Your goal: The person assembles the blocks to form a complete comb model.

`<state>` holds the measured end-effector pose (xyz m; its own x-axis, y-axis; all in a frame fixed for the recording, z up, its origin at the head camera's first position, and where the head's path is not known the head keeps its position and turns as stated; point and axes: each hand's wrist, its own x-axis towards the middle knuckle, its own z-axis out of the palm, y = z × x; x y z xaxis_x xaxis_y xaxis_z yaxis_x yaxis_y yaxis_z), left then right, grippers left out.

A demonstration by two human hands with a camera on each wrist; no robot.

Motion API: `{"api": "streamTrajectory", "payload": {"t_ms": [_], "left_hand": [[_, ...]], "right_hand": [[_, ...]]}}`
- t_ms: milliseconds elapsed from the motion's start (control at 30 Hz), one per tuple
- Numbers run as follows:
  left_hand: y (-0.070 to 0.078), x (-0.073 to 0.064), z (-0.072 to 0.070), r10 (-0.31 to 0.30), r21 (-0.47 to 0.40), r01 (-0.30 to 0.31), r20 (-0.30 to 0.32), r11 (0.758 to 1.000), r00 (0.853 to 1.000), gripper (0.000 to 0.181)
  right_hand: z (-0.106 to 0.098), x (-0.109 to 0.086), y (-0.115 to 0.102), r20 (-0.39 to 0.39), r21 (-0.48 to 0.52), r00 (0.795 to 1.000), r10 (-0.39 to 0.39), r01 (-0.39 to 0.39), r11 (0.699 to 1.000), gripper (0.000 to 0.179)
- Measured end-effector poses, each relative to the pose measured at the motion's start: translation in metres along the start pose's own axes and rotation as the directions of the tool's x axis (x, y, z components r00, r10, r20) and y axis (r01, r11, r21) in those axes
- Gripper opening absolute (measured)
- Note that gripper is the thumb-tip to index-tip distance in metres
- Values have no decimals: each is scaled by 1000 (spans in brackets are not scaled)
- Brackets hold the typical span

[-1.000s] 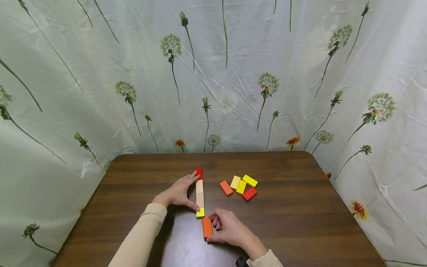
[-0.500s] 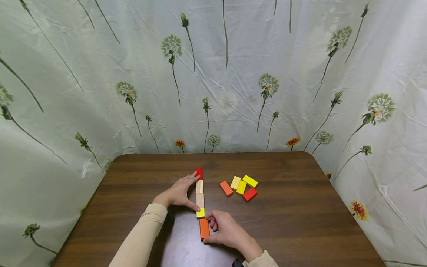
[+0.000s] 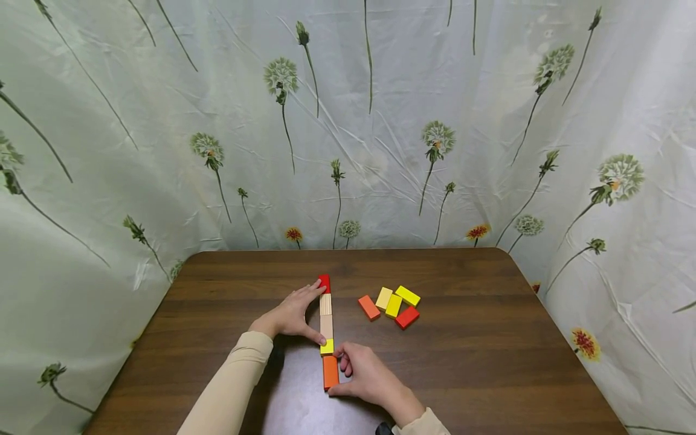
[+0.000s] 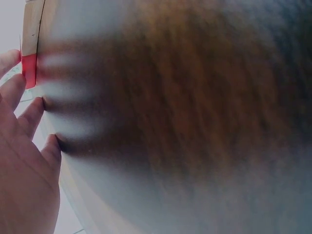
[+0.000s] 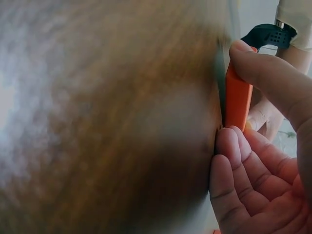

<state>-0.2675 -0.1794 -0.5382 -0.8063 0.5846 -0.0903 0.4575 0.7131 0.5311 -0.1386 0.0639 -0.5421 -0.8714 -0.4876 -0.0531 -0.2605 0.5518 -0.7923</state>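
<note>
A straight row of wooden blocks runs down the table in the head view: red block (image 3: 325, 284), striped pale block (image 3: 325, 304), plain pale block (image 3: 326, 326), yellow block (image 3: 327, 348). My left hand (image 3: 289, 314) spans it from the left, thumb on the yellow block, a forefinger at the red one. In the left wrist view its other fingertips rest on the table beyond the red block (image 4: 29, 70). My right hand (image 3: 372, 374) pinches an orange block (image 3: 330, 373) lengthwise between thumb and fingers, close against the yellow block's near end. The right wrist view shows the thumb on one end of it.
Several loose blocks lie right of the row: another orange block (image 3: 369, 307), a pale block (image 3: 383, 298), two yellow blocks and a red block (image 3: 407, 316). The brown table (image 3: 489, 362) ends before a flower-printed curtain (image 3: 380, 151).
My right hand has slid the orange block leftward, from right of the row to nearly in line below the yellow block. The left hand has kept its place.
</note>
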Motion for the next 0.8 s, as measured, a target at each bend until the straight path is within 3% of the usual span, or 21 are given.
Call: {"api": "streamTrajectory", "payload": {"t_ms": [233, 800], "left_hand": [[-1, 1, 2, 0, 1, 0, -4, 1000, 1000, 126], [-2, 1, 2, 7, 9, -7, -4, 1000, 1000, 127]], "right_hand": [[3, 1, 2, -27, -37, 999, -26, 25, 999, 53], [-1, 1, 1, 2, 14, 1000, 8, -8, 1000, 54]]}}
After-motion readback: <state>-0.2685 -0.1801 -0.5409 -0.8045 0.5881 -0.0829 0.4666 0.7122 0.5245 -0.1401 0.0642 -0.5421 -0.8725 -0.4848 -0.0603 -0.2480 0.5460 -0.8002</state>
